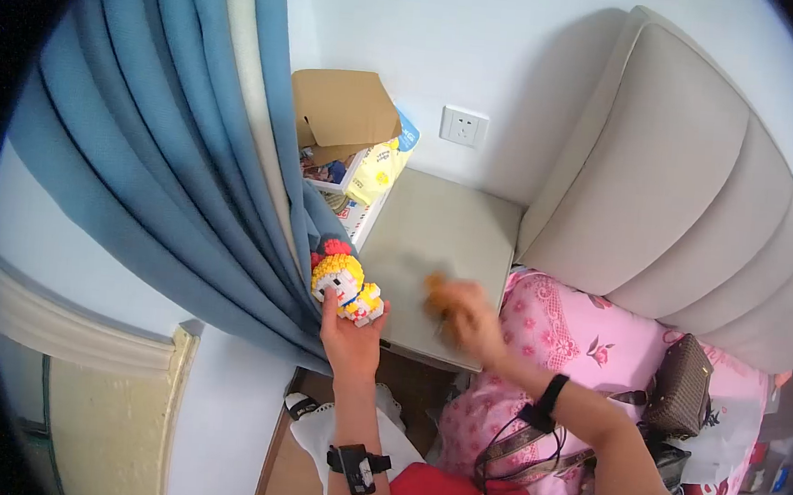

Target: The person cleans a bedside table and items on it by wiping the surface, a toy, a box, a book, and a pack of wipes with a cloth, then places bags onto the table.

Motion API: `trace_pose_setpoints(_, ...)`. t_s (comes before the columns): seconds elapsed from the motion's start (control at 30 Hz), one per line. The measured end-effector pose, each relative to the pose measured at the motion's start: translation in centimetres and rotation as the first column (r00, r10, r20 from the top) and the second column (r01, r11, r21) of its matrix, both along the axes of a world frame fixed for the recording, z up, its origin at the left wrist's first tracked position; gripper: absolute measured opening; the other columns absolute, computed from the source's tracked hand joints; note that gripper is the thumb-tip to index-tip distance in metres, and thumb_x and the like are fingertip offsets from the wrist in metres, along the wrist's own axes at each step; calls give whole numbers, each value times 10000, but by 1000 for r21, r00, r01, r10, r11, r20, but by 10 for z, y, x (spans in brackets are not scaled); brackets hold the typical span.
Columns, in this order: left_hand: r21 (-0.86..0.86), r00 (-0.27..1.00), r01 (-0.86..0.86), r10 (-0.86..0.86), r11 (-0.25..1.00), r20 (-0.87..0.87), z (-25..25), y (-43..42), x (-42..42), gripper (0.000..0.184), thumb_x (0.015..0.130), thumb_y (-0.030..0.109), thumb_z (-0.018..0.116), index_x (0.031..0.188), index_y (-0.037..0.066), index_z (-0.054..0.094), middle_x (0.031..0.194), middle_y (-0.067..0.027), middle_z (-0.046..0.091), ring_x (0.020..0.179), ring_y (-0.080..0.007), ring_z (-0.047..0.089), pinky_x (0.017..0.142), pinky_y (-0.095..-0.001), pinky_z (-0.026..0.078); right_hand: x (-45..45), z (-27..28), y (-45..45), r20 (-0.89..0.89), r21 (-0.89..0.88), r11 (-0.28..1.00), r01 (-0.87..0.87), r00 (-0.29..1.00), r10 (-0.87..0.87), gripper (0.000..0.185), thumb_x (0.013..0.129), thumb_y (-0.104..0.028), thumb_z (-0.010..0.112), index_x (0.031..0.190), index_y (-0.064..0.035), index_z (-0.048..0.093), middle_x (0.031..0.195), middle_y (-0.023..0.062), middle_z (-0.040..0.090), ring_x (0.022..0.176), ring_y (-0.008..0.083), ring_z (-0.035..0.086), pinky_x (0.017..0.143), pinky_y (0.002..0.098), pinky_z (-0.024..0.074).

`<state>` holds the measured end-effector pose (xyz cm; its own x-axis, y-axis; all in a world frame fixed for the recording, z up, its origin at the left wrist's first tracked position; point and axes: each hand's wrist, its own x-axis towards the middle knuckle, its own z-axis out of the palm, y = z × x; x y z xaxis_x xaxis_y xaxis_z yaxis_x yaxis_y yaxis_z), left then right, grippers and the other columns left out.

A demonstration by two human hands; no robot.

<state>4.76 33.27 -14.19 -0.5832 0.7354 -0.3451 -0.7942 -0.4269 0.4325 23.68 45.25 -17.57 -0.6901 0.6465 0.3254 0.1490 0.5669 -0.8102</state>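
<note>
A yellow, white and red block figure [343, 285] with a red bow on top is held in my left hand [353, 336], near the curtain and the left edge of the grey nightstand [444, 223]. My right hand [465, 319] is over the front right part of the nightstand top, blurred by motion. At its fingertips is a small orange-brown thing [435, 287], too smeared to make out. The two hands are apart.
A cardboard box [347, 106] and a yellow packet [374, 171] stand at the nightstand's back left. Blue curtain [174, 140] hangs at left. To the right are a padded headboard [677, 175], pink bedding [548, 322] and a brown handbag [679, 387].
</note>
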Motion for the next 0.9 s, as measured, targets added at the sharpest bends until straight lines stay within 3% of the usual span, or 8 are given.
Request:
trace_pose_setpoints(0.1,-2,1000,26,-26,1000,10,-4,2,-4,484,910,469,623,1270,167,507,1199,-53,587,1059,-232,566,897,-485,458,6,-6,77,55,188,926,328,937,-344,443,862,54,495,1287,-57,555,1215,211,560,1123,415,550,1010,411,436)
trace_pose_setpoints(0.27,-4,998,25,-25,1000,53,-1,2,-1,471,934,436,599,1300,156,499,1221,-18,586,1090,-216,558,928,-498,435,5,-64,138,282,396,880,262,878,-388,488,911,-254,552,1379,-125,500,1439,191,422,1335,389,379,1122,443,323)
trace_pose_setpoints(0.5,-8,998,35,-35,999,52,-4,4,1,471,913,467,620,1257,163,514,1155,-69,604,1015,-244,589,868,-488,474,-11,-26,-8,324,281,871,-402,894,309,581,845,-149,622,1405,-152,468,1422,164,445,1338,349,404,1107,466,342)
trace_pose_setpoints(0.6,-30,999,22,-20,999,45,-1,1,5,458,915,463,620,1247,162,522,1144,-69,609,1011,-245,594,862,-490,477,4,-39,-16,451,314,807,-501,826,337,635,804,-100,648,1407,-149,455,1437,149,433,1345,338,400,1098,476,353)
trace_pose_setpoints(0.67,-52,1000,16,-15,999,23,0,-3,5,454,915,462,619,1244,165,525,1144,-65,610,1016,-245,593,865,-493,475,-6,11,17,637,168,934,-316,758,142,655,783,-70,662,1400,-106,444,1469,168,394,1368,340,375,1103,485,345)
trace_pose_setpoints(0.73,-47,999,33,-32,998,28,-3,-3,-1,456,915,463,618,1250,168,519,1142,-64,609,1016,-244,593,861,-490,478,5,-34,91,483,512,839,-181,869,-108,588,830,-65,621,1391,-84,445,1476,193,375,1381,354,351,1113,477,336)
trace_pose_setpoints(0.8,-39,999,42,-41,998,28,-6,-5,-3,462,921,456,611,1264,163,512,1166,-55,600,1035,-235,587,866,-488,480,5,-57,143,411,381,906,182,845,-342,534,881,-86,568,1400,-83,439,1469,205,383,1378,369,348,1113,474,336)
trace_pose_setpoints(0.9,-25,998,50,-49,998,30,-6,-2,-3,466,928,450,604,1276,157,506,1188,-48,594,1054,-225,581,872,-487,481,1,-69,120,347,538,816,210,828,-441,487,927,-147,523,1401,-74,436,1474,209,380,1379,380,338,1138,470,300)
